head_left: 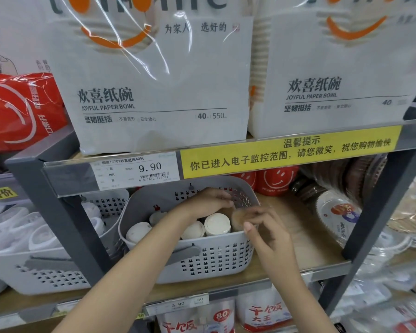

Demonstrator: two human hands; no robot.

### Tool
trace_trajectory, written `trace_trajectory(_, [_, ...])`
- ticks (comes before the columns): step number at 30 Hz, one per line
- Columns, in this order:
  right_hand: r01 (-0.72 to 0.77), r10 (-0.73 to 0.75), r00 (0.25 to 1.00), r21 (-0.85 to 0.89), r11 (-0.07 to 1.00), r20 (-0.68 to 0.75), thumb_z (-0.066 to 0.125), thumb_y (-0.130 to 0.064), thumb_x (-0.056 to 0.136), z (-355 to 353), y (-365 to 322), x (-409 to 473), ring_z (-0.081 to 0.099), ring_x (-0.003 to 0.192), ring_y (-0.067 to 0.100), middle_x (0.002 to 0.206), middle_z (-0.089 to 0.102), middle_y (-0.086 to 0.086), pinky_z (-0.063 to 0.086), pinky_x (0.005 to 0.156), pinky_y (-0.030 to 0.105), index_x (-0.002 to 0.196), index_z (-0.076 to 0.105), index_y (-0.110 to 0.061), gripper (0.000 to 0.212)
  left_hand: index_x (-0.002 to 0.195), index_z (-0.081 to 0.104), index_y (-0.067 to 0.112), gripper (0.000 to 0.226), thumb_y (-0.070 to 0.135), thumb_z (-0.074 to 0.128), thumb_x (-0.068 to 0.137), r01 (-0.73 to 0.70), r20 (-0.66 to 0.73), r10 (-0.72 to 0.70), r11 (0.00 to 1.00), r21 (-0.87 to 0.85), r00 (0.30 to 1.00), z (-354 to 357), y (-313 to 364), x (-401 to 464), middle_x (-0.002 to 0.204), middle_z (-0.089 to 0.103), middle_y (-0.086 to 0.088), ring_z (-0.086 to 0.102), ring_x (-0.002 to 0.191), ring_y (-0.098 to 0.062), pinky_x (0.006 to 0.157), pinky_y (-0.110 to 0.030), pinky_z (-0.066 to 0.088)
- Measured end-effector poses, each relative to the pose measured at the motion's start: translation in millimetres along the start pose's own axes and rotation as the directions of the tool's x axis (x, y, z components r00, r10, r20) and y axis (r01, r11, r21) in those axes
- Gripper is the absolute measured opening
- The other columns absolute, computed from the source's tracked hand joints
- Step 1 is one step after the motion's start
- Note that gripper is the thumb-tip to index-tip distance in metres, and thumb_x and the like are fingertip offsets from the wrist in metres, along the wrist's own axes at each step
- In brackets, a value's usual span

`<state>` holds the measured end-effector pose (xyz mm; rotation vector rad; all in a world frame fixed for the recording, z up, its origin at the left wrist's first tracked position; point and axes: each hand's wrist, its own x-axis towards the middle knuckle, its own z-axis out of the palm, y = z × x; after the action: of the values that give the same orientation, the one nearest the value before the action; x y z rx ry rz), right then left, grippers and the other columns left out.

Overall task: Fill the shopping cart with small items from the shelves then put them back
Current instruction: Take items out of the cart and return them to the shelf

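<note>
On the grey metal store shelf [58,212], a pale grey perforated plastic basket [216,258] is stood under the price rail, and white round-ended paper rolls [217,224] are packed upright inside it. The left hand [209,200] is reached into the basket with fingers curled over its far right corner, though what they grip cannot be told, while a small brownish, blurred round item [238,218] at the right end is pinched by the bent fingers of the right hand [267,227]. The step would best be done with neighbouring rolls steadied by the left hand and the item moved straight, clear of the rim.
</note>
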<state>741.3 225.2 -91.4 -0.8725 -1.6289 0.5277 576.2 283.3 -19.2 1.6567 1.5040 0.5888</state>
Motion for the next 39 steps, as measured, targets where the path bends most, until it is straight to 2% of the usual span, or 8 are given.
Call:
trace_trajectory(9, [-0.084, 0.087, 0.992, -0.036, 0.996, 0.088, 0.055, -0.048, 0.083, -9.6, 8.4, 6.8, 0.051, 0.121, 0.014, 0.112, 0.062, -0.025, 0.032, 0.103, 0.062, 0.092, 0.062, -0.040, 0.014, 0.091, 0.070, 0.010, 0.021, 0.030, 0.066, 0.088, -0.035, -0.115, 0.039, 0.999, 0.037, 0.993, 0.0, 1.3, 2.7, 0.091, 0.068, -0.004, 0.059, 0.078, -0.007, 0.075, -0.023, 0.046])
trace_trajectory(12, [-0.089, 0.090, 0.993, -0.024, 0.996, 0.078, 0.055, -0.049, 0.083, -10.5, 5.8, 7.6, 0.051, 0.119, 0.012, 0.111, 0.061, -0.025, 0.037, 0.102, 0.057, 0.097, 0.063, -0.044, 0.017, 0.088, 0.068, 0.010, 0.007, 0.017, 0.066, 0.088, -0.059, -0.132, 0.047, 0.994, -0.087, 0.990, 3.5, 6.4, 4.1, 0.081, 0.067, -0.003, 0.063, 0.071, -0.009, 0.066, -0.019, 0.053])
trace_trajectory(18, [-0.079, 0.080, 0.994, -0.013, 0.997, 0.077, 0.053, -0.046, 0.084, -9.0, 1.3, 5.8, 0.048, 0.123, 0.010, 0.117, 0.056, -0.026, 0.041, 0.102, 0.041, 0.094, 0.066, -0.038, 0.018, 0.106, 0.068, 0.003, 0.021, 0.013, 0.055, 0.095, -0.053, -0.045, 0.049, 0.994, -0.099, 0.998, 3.9, 6.9, 2.3, 0.104, 0.070, -0.011, 0.066, 0.097, -0.022, 0.089, -0.032, 0.052])
trace_trajectory(23, [-0.075, 0.074, 0.994, 0.011, 0.997, 0.080, 0.052, -0.043, 0.085, -10.0, -3.0, 5.6, 0.049, 0.121, 0.004, 0.118, 0.056, -0.024, 0.041, 0.100, 0.028, 0.102, 0.065, -0.034, 0.023, 0.114, 0.064, 0.003, 0.023, 0.012, 0.051, 0.097, -0.038, -0.043, 0.034, 0.993, -0.108, 0.998, 1.3, 8.1, -1.8, 0.103, 0.066, -0.006, 0.062, 0.082, -0.008, 0.063, -0.008, 0.049])
trace_trajectory(26, [-0.097, 0.096, 0.993, 0.019, 0.995, 0.072, 0.051, -0.041, 0.086, -11.1, -4.3, 4.8, 0.050, 0.120, 0.003, 0.119, 0.057, -0.018, 0.043, 0.099, 0.025, 0.105, 0.063, -0.034, 0.024, 0.110, 0.065, 0.011, 0.019, 0.017, 0.052, 0.097, -0.030, -0.065, 0.023, 0.995, -0.099, 0.998, -1.0, 10.1, -5.7, 0.110, 0.067, -0.008, 0.064, 0.088, -0.011, 0.070, -0.015, 0.052])
trace_trajectory(32, [-0.111, 0.111, 0.994, -0.024, 0.994, -0.001, 0.047, -0.039, 0.086, -11.5, -10.1, 3.4, 0.053, 0.118, 0.010, 0.116, 0.060, -0.014, 0.045, 0.100, 0.038, 0.107, 0.063, -0.027, 0.029, 0.115, 0.062, 0.017, 0.021, 0.021, 0.053, 0.096, -0.165, -0.211, 0.203, 0.969, 0.185, 0.956, -6.3, 8.3, -40.2, 0.115, 0.064, 0.002, 0.057, 0.111, -0.012, 0.094, -0.025, 0.044])
trace_trajectory(36, [-0.049, 0.049, 0.999, -0.136, 0.989, -0.003, 0.045, -0.037, 0.087, -10.4, -22.1, 0.4, 0.052, 0.116, 0.009, 0.115, 0.059, -0.014, 0.045, 0.097, 0.040, 0.109, 0.060, -0.028, 0.028, 0.133, 0.051, 0.019, 0.039, 0.028, 0.050, 0.095, -0.207, -0.244, 0.453, 0.737, 0.643, 0.857, -5.0, -4.2, -90.1, 0.135, 0.052, 0.003, 0.046, 0.123, -0.016, 0.099, -0.033, 0.043])
trace_trajectory(39, [0.036, -0.027, 0.999, -0.227, 0.973, 0.045, 0.044, -0.033, 0.090, -2.5, -35.6, -8.0, 0.051, 0.117, 0.010, 0.118, 0.060, -0.008, 0.042, 0.098, 0.039, 0.110, 0.061, -0.023, 0.028, 0.130, 0.053, 0.017, 0.044, 0.033, 0.043, 0.090, -0.258, -0.190, 0.565, 0.616, 0.744, 0.803, -8.2, -22.4, -131.2, 0.131, 0.056, 0.000, 0.053, 0.118, -0.020, 0.095, -0.039, 0.049])
